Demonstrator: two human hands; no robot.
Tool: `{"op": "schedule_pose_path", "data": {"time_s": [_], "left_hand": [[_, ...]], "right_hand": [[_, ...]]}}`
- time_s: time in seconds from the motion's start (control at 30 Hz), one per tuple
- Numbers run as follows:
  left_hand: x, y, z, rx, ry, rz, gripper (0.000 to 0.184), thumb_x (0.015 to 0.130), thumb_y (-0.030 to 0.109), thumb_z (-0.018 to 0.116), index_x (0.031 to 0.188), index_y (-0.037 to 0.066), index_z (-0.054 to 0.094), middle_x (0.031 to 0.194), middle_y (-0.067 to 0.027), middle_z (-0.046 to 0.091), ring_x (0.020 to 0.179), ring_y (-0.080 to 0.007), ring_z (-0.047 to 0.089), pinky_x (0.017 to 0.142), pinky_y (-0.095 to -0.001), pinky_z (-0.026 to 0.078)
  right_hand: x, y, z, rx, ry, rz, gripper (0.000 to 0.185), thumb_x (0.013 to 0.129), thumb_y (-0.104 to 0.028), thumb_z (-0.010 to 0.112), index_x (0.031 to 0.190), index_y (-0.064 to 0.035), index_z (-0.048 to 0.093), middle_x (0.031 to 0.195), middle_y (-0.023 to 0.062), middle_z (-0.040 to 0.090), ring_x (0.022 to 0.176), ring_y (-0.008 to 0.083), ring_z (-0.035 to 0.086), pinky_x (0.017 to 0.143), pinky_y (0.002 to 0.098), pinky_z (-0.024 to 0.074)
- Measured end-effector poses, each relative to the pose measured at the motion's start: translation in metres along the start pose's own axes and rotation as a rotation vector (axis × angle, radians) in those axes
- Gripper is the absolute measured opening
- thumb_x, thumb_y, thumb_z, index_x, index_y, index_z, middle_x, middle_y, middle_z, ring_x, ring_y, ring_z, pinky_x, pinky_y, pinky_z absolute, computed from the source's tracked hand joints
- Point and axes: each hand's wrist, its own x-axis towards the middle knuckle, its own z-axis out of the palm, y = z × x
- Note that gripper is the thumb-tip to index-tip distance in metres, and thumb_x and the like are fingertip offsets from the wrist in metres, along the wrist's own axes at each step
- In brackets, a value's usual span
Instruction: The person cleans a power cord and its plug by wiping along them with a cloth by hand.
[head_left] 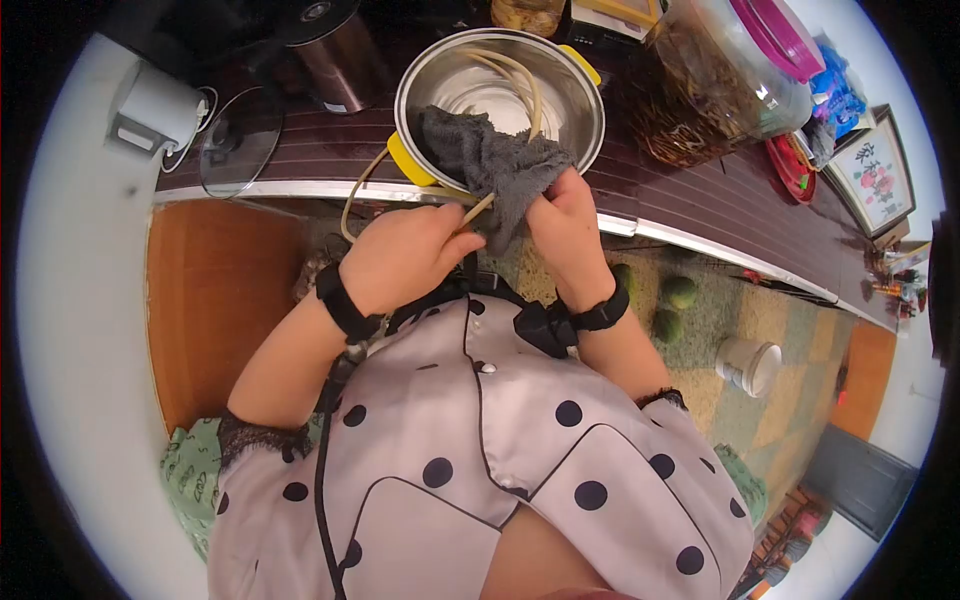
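Note:
A steel pot (583, 110) with yellow handles stands at the front edge of the dark counter. A beige cord (362, 185) loops out past the pot's left handle, runs through my hands, and its other part curves inside the pot. My left hand (405, 250) is closed around the cord just in front of the rim. My right hand (570, 235) grips a dark grey cloth (500, 165), which drapes over the near rim, partly in the pot and partly hanging down. The cloth lies across the cord; whether it wraps fully round it is hidden.
A glass lid (240, 145) and a kettle (340, 60) are left of the pot. To the right stand a large jar with a pink lid (715, 85) and a framed picture (872, 180). Green round fruit (680, 293) and a white bucket (748, 367) rest on the floor below.

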Motion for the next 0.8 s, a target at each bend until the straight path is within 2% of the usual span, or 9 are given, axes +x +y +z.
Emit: {"op": "schedule_pose_path", "data": {"time_s": [0.07, 0.17, 0.2, 0.27, 0.3, 0.37, 0.47, 0.6, 0.8], "left_hand": [[0.006, 0.001, 0.000, -0.398, -0.064, -0.135, 0.028, 0.089, 0.027, 0.050, 0.078, 0.001, 0.052, 0.071, -0.0182, 0.058, 0.070, -0.0371, 0.057, 0.061, -0.0444, 0.044], [0.011, 0.000, 0.005, -0.640, -0.006, -0.052, 0.023, 0.091, 0.022, 0.048, 0.081, 0.001, 0.049, 0.072, -0.0195, 0.055, 0.068, -0.0368, 0.055, 0.059, -0.0426, 0.042], [0.011, 0.002, 0.005, -0.640, -0.003, -0.051, 0.023, 0.091, 0.022, 0.048, 0.081, 0.001, 0.049, 0.072, -0.0195, 0.055, 0.068, -0.0368, 0.055, 0.059, -0.0426, 0.042], [0.007, 0.008, 0.007, -0.219, 0.069, 0.008, 0.022, 0.090, 0.021, 0.047, 0.081, 0.002, 0.049, 0.071, -0.0199, 0.055, 0.069, -0.0371, 0.055, 0.058, -0.0424, 0.042], [0.007, 0.010, 0.005, -0.219, 0.074, 0.005, 0.022, 0.090, 0.021, 0.047, 0.081, 0.002, 0.049, 0.071, -0.0199, 0.055, 0.069, -0.0371, 0.055, 0.058, -0.0424, 0.042], [0.005, 0.013, -0.003, -0.107, 0.062, 0.019, 0.021, 0.090, 0.021, 0.048, 0.081, 0.002, 0.050, 0.070, -0.0199, 0.055, 0.068, -0.0370, 0.055, 0.057, -0.0429, 0.042], [0.005, 0.018, -0.005, -0.060, 0.102, 0.023, 0.021, 0.089, 0.022, 0.050, 0.080, 0.003, 0.050, 0.068, -0.0189, 0.055, 0.065, -0.0376, 0.055, 0.056, -0.0445, 0.042], [0.007, 0.016, -0.005, -0.018, 0.127, 0.009, 0.019, 0.088, 0.022, 0.052, 0.080, 0.004, 0.051, 0.066, -0.0183, 0.055, 0.063, -0.0377, 0.055, 0.055, -0.0450, 0.042], [0.004, 0.014, -0.004, 0.002, 0.149, -0.039, 0.019, 0.087, 0.021, 0.053, 0.080, 0.004, 0.052, 0.066, -0.0178, 0.056, 0.064, -0.0369, 0.056, 0.055, -0.0448, 0.043]], "right_hand": [[-0.003, 0.000, 0.002, 0.006, -0.047, 0.024, 0.025, 0.085, 0.000, 0.047, 0.109, 0.0030, 0.053, 0.104, 0.0076, 0.060, 0.095, 0.0136, 0.056, 0.083, 0.0267, 0.0445], [-0.002, 0.011, 0.000, 0.070, -0.014, 0.021, 0.023, 0.087, 0.000, 0.045, 0.109, 0.0028, 0.053, 0.103, 0.0079, 0.060, 0.093, 0.0138, 0.057, 0.081, 0.0275, 0.0454], [0.000, 0.013, 0.001, 0.069, -0.015, 0.019, 0.023, 0.087, 0.000, 0.045, 0.109, 0.0028, 0.053, 0.103, 0.0079, 0.060, 0.093, 0.0138, 0.057, 0.081, 0.0275, 0.0454], [0.007, 0.018, 0.004, 0.071, 0.118, -0.063, 0.019, 0.090, -0.008, 0.044, 0.098, 0.0026, 0.058, 0.091, 0.0063, 0.062, 0.080, 0.0109, 0.057, 0.072, 0.0254, 0.0462], [0.013, 0.019, 0.003, 0.070, 0.113, -0.064, 0.019, 0.090, -0.008, 0.044, 0.098, 0.0026, 0.058, 0.091, 0.0063, 0.062, 0.080, 0.0109, 0.057, 0.072, 0.0254, 0.0462], [0.022, 0.019, 0.002, 0.217, 0.216, 0.098, 0.025, 0.092, -0.014, 0.040, 0.096, 0.0020, 0.058, 0.091, 0.0078, 0.062, 0.080, 0.0127, 0.058, 0.071, 0.0267, 0.0468], [0.020, -0.015, 0.014, 0.399, 0.134, 0.183, 0.026, 0.092, -0.017, 0.040, 0.096, 0.0022, 0.057, 0.093, 0.0100, 0.062, 0.082, 0.0146, 0.059, 0.071, 0.0287, 0.0477], [0.021, -0.012, 0.012, 0.463, 0.171, 0.260, 0.025, 0.091, -0.015, 0.041, 0.100, 0.0030, 0.056, 0.095, 0.0103, 0.061, 0.084, 0.0161, 0.059, 0.073, 0.0299, 0.0480], [0.007, -0.006, 0.011, 0.278, 0.028, 0.069, 0.024, 0.090, -0.012, 0.042, 0.103, 0.0025, 0.056, 0.093, 0.0077, 0.062, 0.083, 0.0134, 0.058, 0.076, 0.0274, 0.0457]]}}
